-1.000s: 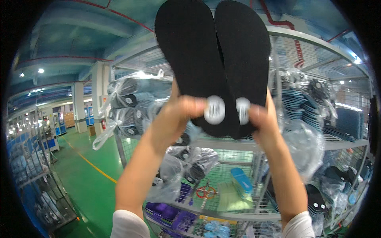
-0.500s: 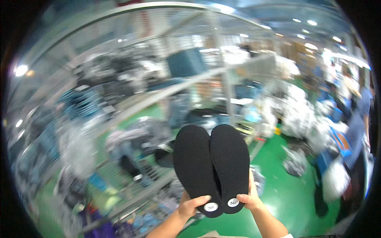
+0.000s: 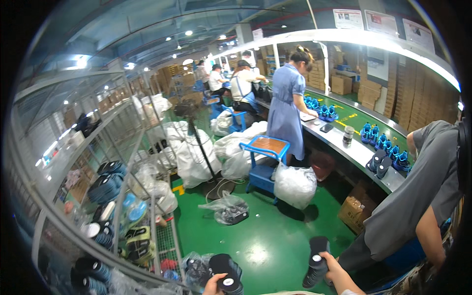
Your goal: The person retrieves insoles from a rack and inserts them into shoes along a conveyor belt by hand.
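Black insoles were side by side half a second ago, now they're split: left hand [image 3: 214, 284] gripping one bunch [image 3: 221, 263], right hand [image 3: 332, 268] clutching another bunch [image 3: 314, 268], well apart, low in view. So separate loads, I'd say; probably stacks, but the bottom's cropped.

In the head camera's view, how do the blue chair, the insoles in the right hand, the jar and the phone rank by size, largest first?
1. Blue chair
2. Black insoles in the right hand, though nearness to the camera enlarges them
3. Jar
4. Phone
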Tool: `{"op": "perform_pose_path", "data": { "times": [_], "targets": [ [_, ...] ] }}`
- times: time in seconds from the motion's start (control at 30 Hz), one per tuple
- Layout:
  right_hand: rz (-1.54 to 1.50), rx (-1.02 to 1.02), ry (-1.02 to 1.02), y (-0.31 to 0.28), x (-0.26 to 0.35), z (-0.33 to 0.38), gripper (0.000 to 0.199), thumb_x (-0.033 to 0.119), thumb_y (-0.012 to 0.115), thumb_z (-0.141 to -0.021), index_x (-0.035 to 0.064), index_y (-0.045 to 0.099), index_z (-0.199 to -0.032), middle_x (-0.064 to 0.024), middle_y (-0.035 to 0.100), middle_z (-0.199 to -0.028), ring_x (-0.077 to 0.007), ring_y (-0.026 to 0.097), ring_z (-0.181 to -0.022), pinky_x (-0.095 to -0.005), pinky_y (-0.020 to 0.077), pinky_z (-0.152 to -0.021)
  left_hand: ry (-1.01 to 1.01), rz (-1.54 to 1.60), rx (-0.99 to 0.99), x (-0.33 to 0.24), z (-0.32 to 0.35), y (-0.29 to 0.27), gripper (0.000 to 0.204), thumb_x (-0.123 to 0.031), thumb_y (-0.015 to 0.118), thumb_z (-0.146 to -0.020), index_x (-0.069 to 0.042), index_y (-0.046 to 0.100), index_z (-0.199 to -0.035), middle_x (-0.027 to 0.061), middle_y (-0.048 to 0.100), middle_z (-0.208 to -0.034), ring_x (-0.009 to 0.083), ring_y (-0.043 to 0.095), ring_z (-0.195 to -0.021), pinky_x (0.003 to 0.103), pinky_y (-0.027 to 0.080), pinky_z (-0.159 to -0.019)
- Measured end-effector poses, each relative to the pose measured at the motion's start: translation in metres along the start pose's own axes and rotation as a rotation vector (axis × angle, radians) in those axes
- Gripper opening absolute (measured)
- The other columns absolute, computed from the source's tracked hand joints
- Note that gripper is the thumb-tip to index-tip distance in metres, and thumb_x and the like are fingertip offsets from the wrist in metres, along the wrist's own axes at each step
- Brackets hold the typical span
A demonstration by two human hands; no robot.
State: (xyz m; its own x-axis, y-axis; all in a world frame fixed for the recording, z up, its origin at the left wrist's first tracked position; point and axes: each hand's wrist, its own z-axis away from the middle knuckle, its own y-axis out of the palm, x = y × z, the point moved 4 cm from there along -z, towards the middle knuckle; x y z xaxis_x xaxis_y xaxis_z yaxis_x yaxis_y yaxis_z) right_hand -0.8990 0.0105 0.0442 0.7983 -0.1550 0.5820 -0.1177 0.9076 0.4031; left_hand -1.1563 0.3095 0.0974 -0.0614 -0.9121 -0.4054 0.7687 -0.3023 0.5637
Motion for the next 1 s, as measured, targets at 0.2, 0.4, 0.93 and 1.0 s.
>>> {"op": "perform_pose_path", "data": {
  "times": [0.2, 0.4, 0.93, 1.0],
  "targets": [
    [-0.161, -0.209, -0.036, -0.082, 0.009, -0.037, 0.034, 0.033, 0.054, -0.078, 0.0054, 0.058, -0.098, -0.0104, 0.060, -0.088, -0.0239, 0.058, -0.078, -0.0358, 0.0494, -0.066, -0.270, -0.307, 0.253, -0.026, -0.143, 0.177, 0.018, -0.016, 0.058, -0.077, -0.003, 0.059, -0.089, 0.0079, 0.064, -0.084, 0.0192, 0.062, -0.077, 0.033, 0.050, -0.075],
    [-0.171, -0.208, -0.320, -0.036, 0.166, -0.128, 0.043, 0.012, 0.055, -0.071, 0.0070, 0.044, -0.113, -0.0086, 0.054, -0.089, -0.0199, 0.056, -0.075, -0.0358, 0.0490, -0.064, -0.339, -0.402, 0.290, -0.031, -0.249, 0.341, 0.024, -0.019, 0.060, -0.075, -0.004, 0.058, -0.093, 0.0072, 0.063, -0.087, 0.0191, 0.061, -0.079, 0.033, 0.049, -0.076],
    [-0.317, -0.367, -0.835, -0.013, 0.498, -0.322, 0.080, 0.014, 0.061, -0.072, -0.0005, 0.015, -0.136, -0.0133, 0.045, -0.116, -0.0182, 0.049, -0.100, -0.0288, 0.0416, -0.084, -0.329, -0.749, 0.751, -0.023, -0.550, 0.717, 0.030, -0.013, 0.058, -0.070, 0.001, 0.054, -0.096, 0.0098, 0.060, -0.085, 0.0202, 0.061, -0.074, 0.033, 0.051, -0.071],
    [-0.273, -0.435, -0.861, -0.029, 0.538, -0.333, 0.083, 0.015, 0.061, -0.072, -0.0021, 0.012, -0.136, -0.0133, 0.044, -0.117, -0.0181, 0.048, -0.101, -0.0284, 0.0398, -0.086, -0.416, -0.776, 0.823, 0.009, -0.578, 0.773, 0.031, -0.015, 0.058, -0.071, 0.000, 0.053, -0.097, 0.0100, 0.060, -0.086, 0.0203, 0.060, -0.077, 0.033, 0.050, -0.072]
  ]
}}
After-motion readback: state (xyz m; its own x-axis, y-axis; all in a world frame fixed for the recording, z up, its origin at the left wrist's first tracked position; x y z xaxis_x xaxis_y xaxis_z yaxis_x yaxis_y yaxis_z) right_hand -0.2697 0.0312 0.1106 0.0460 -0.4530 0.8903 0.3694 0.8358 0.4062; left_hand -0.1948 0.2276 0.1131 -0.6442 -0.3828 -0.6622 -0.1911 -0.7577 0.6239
